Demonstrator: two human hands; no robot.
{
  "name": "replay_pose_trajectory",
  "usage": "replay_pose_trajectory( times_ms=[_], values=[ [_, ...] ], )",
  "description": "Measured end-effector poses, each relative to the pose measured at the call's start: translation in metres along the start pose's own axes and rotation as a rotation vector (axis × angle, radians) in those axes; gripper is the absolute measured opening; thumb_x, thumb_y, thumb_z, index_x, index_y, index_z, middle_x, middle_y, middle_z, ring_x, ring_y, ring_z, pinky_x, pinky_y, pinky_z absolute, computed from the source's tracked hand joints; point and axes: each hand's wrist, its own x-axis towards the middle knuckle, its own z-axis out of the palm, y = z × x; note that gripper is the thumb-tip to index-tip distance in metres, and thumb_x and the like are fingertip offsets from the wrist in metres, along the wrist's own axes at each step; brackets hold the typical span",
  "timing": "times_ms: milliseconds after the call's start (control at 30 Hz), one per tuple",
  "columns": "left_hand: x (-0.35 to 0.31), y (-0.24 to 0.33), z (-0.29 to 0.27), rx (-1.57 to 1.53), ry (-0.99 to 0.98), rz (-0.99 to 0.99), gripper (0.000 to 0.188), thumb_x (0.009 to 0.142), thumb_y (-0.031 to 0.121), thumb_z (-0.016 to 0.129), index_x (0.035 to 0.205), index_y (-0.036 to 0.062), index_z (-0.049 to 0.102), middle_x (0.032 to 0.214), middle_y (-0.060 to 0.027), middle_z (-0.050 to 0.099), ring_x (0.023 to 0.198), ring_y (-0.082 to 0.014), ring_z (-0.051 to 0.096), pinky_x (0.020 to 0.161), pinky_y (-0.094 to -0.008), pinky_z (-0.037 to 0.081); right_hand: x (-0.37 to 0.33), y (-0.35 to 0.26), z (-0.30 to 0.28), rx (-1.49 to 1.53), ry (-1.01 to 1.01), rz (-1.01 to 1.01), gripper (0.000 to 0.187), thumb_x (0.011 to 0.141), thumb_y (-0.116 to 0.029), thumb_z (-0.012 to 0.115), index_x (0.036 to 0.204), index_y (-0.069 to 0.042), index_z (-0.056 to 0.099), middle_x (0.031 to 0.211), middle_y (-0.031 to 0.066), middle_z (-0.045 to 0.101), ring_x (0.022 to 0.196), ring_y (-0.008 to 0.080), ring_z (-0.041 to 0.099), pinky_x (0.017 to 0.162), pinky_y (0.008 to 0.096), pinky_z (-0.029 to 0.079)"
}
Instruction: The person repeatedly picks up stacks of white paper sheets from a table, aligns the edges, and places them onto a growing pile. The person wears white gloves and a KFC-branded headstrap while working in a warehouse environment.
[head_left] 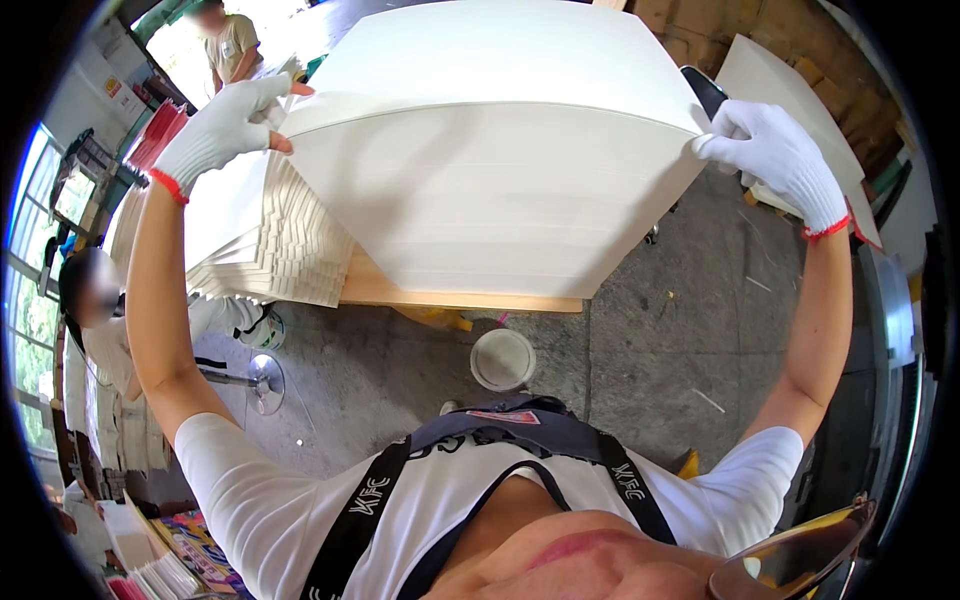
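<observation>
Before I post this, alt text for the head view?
A person's white-gloved left hand and right hand are at the near top corners of a tall stack of white sheets on a wooden base. A second stack, its edges staggered, is to the left; another person is beyond.

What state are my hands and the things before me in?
White knit-gloved left hand: thumb and fingers apart.
White knit-gloved right hand: fingers curled, grip unclear.
Tall white sheet stack: neatly squared.
Lower cream paper stack: staggered in layers.
Round pale bucket: upright, lid unclear.
</observation>
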Motion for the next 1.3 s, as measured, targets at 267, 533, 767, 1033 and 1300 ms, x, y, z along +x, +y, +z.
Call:
replay_pose_trajectory(
  times_ms=[267,533,767,1033,1300],
  values=[
    [0.017,-0.016,-0.004,0.019,-0.038,0.278,0.074,0.069,0.018,0.087,0.136,0.007,0.057,0.069,0.004,0.039,0.065,-0.0107,0.043,0.064,-0.0274,0.038,-0.009,0.006,0.01,0.408,0.011,0.107,0.024,0.087,-0.027,0.072,0.083,-0.006,0.062,0.065,0.0019,0.059,0.052,0.005,0.05,0.045,0.0215,0.033],
    [0.022,0.034,-0.047,0.316,0.144,0.347,0.071,0.079,0.046,0.076,0.137,0.0093,0.057,0.109,-0.0167,0.068,0.093,-0.0243,0.066,0.091,-0.037,0.049,-0.02,-0.001,0.038,0.579,0.092,0.204,0.045,0.09,-0.049,0.067,0.103,-0.006,0.064,0.069,-0.0019,0.054,0.057,0.0069,0.045,0.052,0.023,0.038],
    [0.116,0.156,0.012,0.408,0.319,0.877,0.032,0.096,0.024,0.059,0.126,0.0192,0.063,0.117,-0.0108,0.066,0.107,-0.0295,0.064,0.092,-0.0395,0.049,-0.014,-0.035,0.05,0.253,0.381,0.344,0.066,0.091,-0.067,0.048,0.103,-0.006,0.07,0.067,0.0066,0.056,0.058,0.015,0.052,0.055,0.0306,0.042],
    [0.177,0.209,0.06,0.095,0.039,0.834,0.028,0.094,0.033,0.062,0.099,0.0061,0.059,0.091,-0.0124,0.064,0.086,-0.0224,0.059,0.077,-0.0368,0.046,0.002,-0.039,0.013,-0.237,0.377,0.206,0.072,0.09,-0.075,0.038,0.092,-0.01,0.067,0.08,0.0107,0.067,0.077,0.0291,0.065,0.071,0.0401,0.05],
    [0.156,0.208,0.081,-0.239,0.073,0.889,0.027,0.094,0.02,0.057,0.116,0.0047,0.059,0.105,-0.0096,0.064,0.095,-0.0188,0.057,0.085,-0.0314,0.045,0.016,-0.037,0.029,0.587,0.518,0.134,0.065,0.092,-0.068,0.047,0.094,-0.005,0.062,0.07,0.0038,0.053,0.062,0.0136,0.051,0.06,0.0292,0.043]
  ],
)
